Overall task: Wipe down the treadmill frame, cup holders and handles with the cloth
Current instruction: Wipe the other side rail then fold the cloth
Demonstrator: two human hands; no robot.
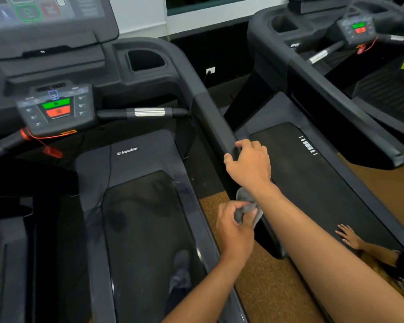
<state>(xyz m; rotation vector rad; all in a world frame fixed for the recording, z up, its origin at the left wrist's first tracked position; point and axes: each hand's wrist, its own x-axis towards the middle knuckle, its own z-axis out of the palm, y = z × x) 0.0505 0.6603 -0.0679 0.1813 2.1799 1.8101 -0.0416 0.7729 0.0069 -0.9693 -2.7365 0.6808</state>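
Observation:
A black treadmill fills the left of the view, with its right side handrail running down toward me. My right hand grips the near end of that handrail. Just below it, my left hand holds a bunched grey cloth against the lower part of the rail's end. The cup holder sits at the top of the console, beside the screen. A short handle with a silver sensor band juts out from the control panel.
A second treadmill stands to the right, across a narrow strip of brown floor. Another person's hand rests on its side rail at the lower right. A red safety clip hangs under the panel.

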